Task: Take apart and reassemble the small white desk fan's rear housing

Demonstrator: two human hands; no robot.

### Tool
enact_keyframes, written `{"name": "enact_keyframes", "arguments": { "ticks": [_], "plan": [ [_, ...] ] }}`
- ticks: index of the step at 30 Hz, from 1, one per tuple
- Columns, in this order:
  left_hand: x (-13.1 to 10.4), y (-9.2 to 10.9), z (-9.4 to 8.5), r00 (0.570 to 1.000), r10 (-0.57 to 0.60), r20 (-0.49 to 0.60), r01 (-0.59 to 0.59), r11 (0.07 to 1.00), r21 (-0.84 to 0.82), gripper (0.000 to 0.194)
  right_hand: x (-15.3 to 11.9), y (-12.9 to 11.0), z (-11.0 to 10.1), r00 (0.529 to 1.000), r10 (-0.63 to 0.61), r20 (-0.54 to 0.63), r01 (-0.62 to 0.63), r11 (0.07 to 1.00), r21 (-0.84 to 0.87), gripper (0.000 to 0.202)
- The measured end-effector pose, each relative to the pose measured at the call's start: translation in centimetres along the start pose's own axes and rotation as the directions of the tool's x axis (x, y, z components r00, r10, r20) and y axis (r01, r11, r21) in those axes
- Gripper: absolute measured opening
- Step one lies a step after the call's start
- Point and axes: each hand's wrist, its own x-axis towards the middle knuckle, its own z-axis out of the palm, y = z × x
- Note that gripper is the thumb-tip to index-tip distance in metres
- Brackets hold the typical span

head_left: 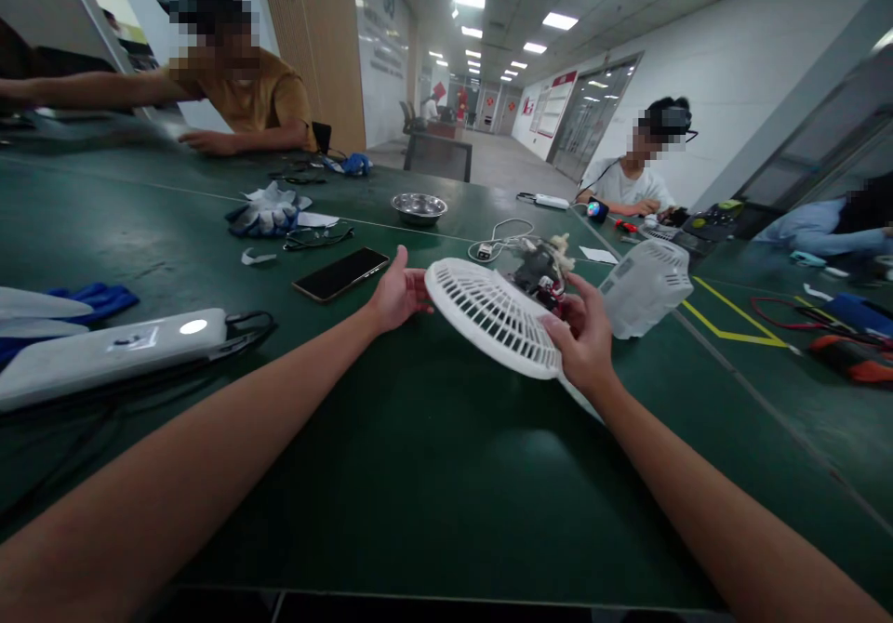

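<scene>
A white round fan grille (pixel 494 314) is held tilted above the green table (pixel 391 474). My right hand (pixel 590 339) is closed on its right edge, with the thumb in front and fingers behind. Behind the grille is a dark motor-like part with wires (pixel 540 270), partly hidden and blurred. My left hand (pixel 399 296) is at the grille's left edge, thumb raised and fingers apart; its fingertips reach the rim, but I cannot tell whether they touch. A translucent white plastic housing (pixel 646 288) stands just beyond my right hand.
Left of my left hand lies a black phone (pixel 340 274). A metal bowl (pixel 419 208), gloves (pixel 265 211) and a white cable (pixel 513 232) are farther back. A white power bank-like device (pixel 118 353) lies at left, an orange-black tool (pixel 855 358) at right. Several people sit around.
</scene>
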Motion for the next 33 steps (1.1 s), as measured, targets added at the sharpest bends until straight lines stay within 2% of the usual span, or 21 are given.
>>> {"name": "enact_keyframes", "arguments": {
  "ticks": [2,4,6,7,8,10,12,13,15,17,19,21,23,25,27,28,30,31,33],
  "plan": [
    [0.0,0.2,-0.4,0.99,-0.097,0.1,0.11,0.985,-0.134,0.08,-0.4,-0.1,-0.2,0.994,-0.074,0.085,0.086,0.985,-0.149,0.075],
    [0.1,0.4,-0.7,0.964,-0.199,0.177,0.231,0.957,-0.178,0.061,-0.5,0.2,0.1,0.981,-0.084,0.175,0.131,0.953,-0.274,0.077],
    [0.3,0.2,-0.7,0.957,-0.243,0.158,0.271,0.944,-0.19,0.031,-0.2,0.7,0.2,0.964,-0.064,0.257,0.155,0.924,-0.35,0.077],
    [0.5,0.1,-0.7,0.958,-0.249,0.139,0.273,0.941,-0.197,0.024,0.1,1.0,0.0,0.959,-0.068,0.276,0.17,0.915,-0.365,0.074],
    [0.6,0.0,-0.7,0.962,-0.247,0.12,0.268,0.941,-0.206,0.021,0.6,1.4,-0.2,0.959,-0.093,0.267,0.193,0.906,-0.377,0.068],
    [0.8,-0.2,-0.6,0.965,-0.242,0.096,0.258,0.94,-0.223,0.019,1.9,2.5,-1.3,0.967,-0.185,0.175,0.243,0.87,-0.428,0.058],
    [0.9,-0.2,-0.4,0.967,-0.243,0.078,0.255,0.939,-0.23,0.017,3.3,3.7,-2.5,0.966,-0.251,0.058,0.242,0.809,-0.536,0.064],
    [0.9,-0.2,-0.3,0.967,-0.245,0.07,0.255,0.939,-0.23,0.016,3.9,4.2,-3.1,0.972,-0.231,0.033,0.207,0.784,-0.585,0.074],
    [0.7,-0.1,-0.1,0.968,-0.245,0.049,0.25,0.944,-0.217,0.015,4.9,5.2,-3.9,0.993,-0.103,0.049,0.11,0.753,-0.649,0.09],
    [0.6,0.0,0.4,0.974,-0.226,0.004,0.223,0.956,-0.193,0.014,5.5,5.9,-4.3,0.997,0.021,0.07,0.032,0.74,-0.672,0.099],
    [0.5,0.0,0.8,0.981,-0.191,-0.044,0.181,0.969,-0.165,0.015,5.8,6.1,-4.4,0.995,0.096,-0.004,-0.079,0.795,-0.602,0.099],
    [0.4,0.0,1.1,0.983,-0.168,-0.076,0.156,0.978,-0.139,0.018,6.0,5.9,-4.5,0.971,0.179,-0.159,-0.228,0.893,-0.387,0.087],
    [0.3,0.1,1.3,0.983,-0.157,-0.09,0.146,0.982,-0.117,0.02,6.0,5.4,-4.4,0.921,0.31,-0.236,-0.341,0.934,-0.104,0.067],
    [0.3,0.0,1.3,0.985,-0.144,-0.1,0.135,0.987,-0.09,0.019,5.7,4.7,-4.0,0.884,0.432,-0.177,-0.411,0.9,0.143,0.059],
    [0.3,-0.2,1.2,0.989,-0.114,-0.092,0.11,0.993,-0.049,0.017,5.0,3.7,-3.1,0.878,0.474,-0.069,-0.435,0.849,0.301,0.057],
    [0.4,-0.4,1.2,0.992,-0.096,-0.084,0.095,0.995,-0.019,0.017,4.5,3.2,-2.5,0.895,0.445,-0.039,-0.41,0.852,0.325,0.057],
    [0.6,-0.8,0.9,0.996,-0.06,-0.07,0.064,0.996,0.064,0.019,3.3,2.2,-1.0,0.961,0.273,-0.037,-0.255,0.932,0.256,0.058],
    [0.7,-1.0,0.8,0.997,-0.033,-0.071,0.042,0.991,0.126,0.021,2.7,1.7,-0.4,0.984,0.177,-0.025,-0.17,0.968,0.184,0.063],
    [0.9,-1.3,0.5,0.993,0.076,-0.09,-0.048,0.957,0.288,0.018,1.6,0.9,0.6,0.998,0.026,0.061,-0.026,1.0,0.008,0.079]
  ]
}}
